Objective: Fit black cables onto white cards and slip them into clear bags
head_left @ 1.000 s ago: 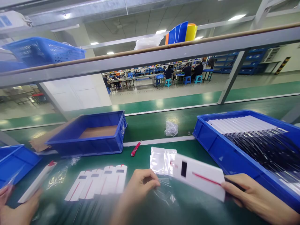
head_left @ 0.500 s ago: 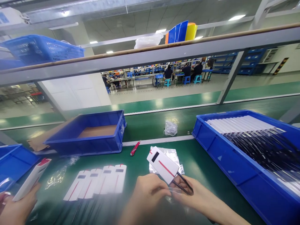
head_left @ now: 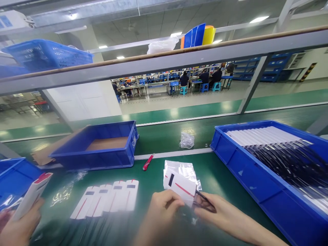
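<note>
My right hand (head_left: 220, 213) grips a white flat device (head_left: 179, 186) with a red stripe and a black window, holding it by its lower end where thin black cords hang. My left hand (head_left: 160, 213) is closed in a pinch on a clear plastic bag (head_left: 188, 213) right at that end of the device. Just behind the device, a small stack of clear bags (head_left: 181, 166) lies on the green belt. Left of my hands, several identical white devices (head_left: 110, 198) lie side by side in a row.
A blue bin (head_left: 246, 167) of bagged devices stands at the right, and a blue bin (head_left: 102, 159) with cardboard in it at the left. A red cutter (head_left: 148, 162) and crumpled plastic (head_left: 187, 140) lie further back. At bottom left, another person's hand (head_left: 20, 227) holds a white device (head_left: 32, 194).
My right hand brought the white device in from the right to my left hand and turned it; it now lies lower, over the bag stack. The other person's device shifted slightly.
</note>
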The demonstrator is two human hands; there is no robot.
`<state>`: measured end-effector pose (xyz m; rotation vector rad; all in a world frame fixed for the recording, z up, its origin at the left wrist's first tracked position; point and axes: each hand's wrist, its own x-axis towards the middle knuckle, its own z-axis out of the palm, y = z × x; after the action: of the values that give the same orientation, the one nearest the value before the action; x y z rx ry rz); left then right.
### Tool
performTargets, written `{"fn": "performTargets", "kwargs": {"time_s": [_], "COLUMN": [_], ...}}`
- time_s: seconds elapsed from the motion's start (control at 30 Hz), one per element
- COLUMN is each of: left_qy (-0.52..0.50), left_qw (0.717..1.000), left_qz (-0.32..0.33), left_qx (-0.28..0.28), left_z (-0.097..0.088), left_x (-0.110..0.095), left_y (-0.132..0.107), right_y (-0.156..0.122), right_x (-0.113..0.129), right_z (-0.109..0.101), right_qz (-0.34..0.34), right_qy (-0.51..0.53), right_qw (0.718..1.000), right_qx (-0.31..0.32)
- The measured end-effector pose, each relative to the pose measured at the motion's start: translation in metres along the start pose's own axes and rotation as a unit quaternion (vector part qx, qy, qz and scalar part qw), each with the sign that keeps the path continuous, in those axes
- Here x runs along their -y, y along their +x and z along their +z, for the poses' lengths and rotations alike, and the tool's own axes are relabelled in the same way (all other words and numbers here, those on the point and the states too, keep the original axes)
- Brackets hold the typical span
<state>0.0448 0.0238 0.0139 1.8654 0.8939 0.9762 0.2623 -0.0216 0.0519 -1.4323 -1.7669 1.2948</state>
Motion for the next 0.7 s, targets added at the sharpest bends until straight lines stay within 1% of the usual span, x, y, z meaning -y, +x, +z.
{"fn": "performTargets", "kwargs": {"time_s": [0.07, 0.13, 0.23, 0.3, 0.37, 0.5, 0.7], "left_qy": [-0.039, -0.068, -0.093, -0.102, -0.107, -0.114, -0.106], "left_qw": [0.998, 0.996, 0.993, 0.992, 0.992, 0.991, 0.991], "left_qz": [-0.048, -0.066, -0.070, -0.068, -0.064, -0.059, -0.071], "left_qx": [-0.005, 0.000, 0.002, 0.006, 0.015, 0.037, 0.049], "left_z": [-0.004, -0.009, -0.014, -0.016, -0.016, -0.013, -0.011], "left_x": [0.000, 0.001, 0.003, 0.004, 0.003, 0.001, -0.003], "left_y": [0.002, 0.005, 0.008, 0.010, 0.011, 0.013, 0.013], "right_y": [-0.012, -0.028, -0.055, -0.069, -0.077, -0.080, -0.077], "right_x": [-0.007, -0.018, -0.037, -0.045, -0.047, -0.039, -0.033], "right_z": [-0.017, -0.037, -0.064, -0.075, -0.078, -0.072, -0.070], "right_qz": [-0.008, -0.015, -0.006, -0.004, -0.011, -0.025, -0.041], "right_qy": [-0.076, -0.150, -0.179, -0.175, -0.161, -0.118, -0.139], "right_qw": [0.996, 0.983, 0.971, 0.969, 0.969, 0.974, 0.968], "right_qx": [-0.053, -0.106, -0.158, -0.176, -0.185, -0.194, -0.205]}}
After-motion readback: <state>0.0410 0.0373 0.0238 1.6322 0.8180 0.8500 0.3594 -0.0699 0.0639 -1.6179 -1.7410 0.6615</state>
